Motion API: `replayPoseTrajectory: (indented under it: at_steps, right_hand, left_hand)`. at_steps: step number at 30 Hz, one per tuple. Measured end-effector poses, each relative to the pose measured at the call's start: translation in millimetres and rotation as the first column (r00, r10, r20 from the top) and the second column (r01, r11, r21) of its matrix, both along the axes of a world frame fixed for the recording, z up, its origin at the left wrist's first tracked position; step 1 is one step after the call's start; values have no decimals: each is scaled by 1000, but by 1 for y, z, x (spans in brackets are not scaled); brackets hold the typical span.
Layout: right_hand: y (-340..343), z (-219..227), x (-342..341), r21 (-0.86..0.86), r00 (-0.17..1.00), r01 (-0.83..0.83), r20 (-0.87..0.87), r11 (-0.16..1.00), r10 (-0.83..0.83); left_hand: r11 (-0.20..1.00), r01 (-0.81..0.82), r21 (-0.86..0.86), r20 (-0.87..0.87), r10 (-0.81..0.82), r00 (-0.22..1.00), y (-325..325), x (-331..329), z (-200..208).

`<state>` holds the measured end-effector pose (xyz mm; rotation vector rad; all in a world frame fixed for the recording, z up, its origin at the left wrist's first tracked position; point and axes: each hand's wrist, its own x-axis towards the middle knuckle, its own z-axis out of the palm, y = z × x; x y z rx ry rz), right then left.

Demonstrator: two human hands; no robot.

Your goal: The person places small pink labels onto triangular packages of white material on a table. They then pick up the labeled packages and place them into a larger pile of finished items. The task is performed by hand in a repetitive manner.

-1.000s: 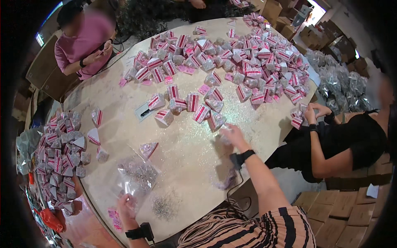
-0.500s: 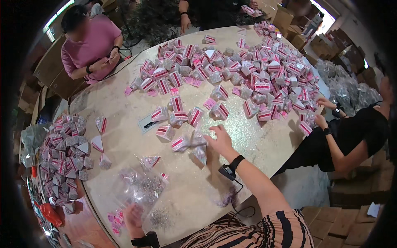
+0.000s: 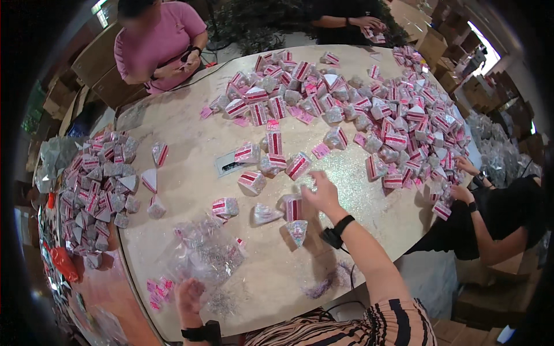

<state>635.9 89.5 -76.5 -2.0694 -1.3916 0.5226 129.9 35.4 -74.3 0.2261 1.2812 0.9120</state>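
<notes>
My right hand [image 3: 322, 195] hovers over the table with thumb and fingers apart, holding nothing. Just below its fingertips stands a cake-slice-shaped piece [image 3: 293, 207] with pink stripes. A pale wedge [image 3: 266, 214] lies left of that piece, and a glittery wedge [image 3: 297, 232] lies nearer me. My left hand [image 3: 189, 295] is at the near edge of a clear plastic bag [image 3: 210, 248] containing silver tinsel; its fingers are loosely bent and apart, with no grip on the bag visible. Another striped slice [image 3: 225, 206] sits beyond the bag.
A large heap of striped slices [image 3: 398, 138] covers the far right, and another pile [image 3: 95, 193] lies at left. Pink cards [image 3: 160, 292] lie beside my left hand. Loose tinsel [image 3: 329, 282] is near the front edge. Co-workers stand at the far left, far side and right.
The blurred pieces below my right hand now rest separately on the table. The slice behind the bag has shifted and turned. My view has moved, shifting the whole scene.
</notes>
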Motion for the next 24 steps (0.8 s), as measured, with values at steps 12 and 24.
replayPoseTrajectory:
  at_steps: [12,24]
  right_hand:
    - [95,0,-7,-146,938,-287,160,947,309]
    - [161,13,-23,-187,919,-254,261,949,297]
  left_hand:
    - [994,-20,107,-90,29,996,-11,12,17]
    - [981,-192,31,-92,194,977,-23,19,26]
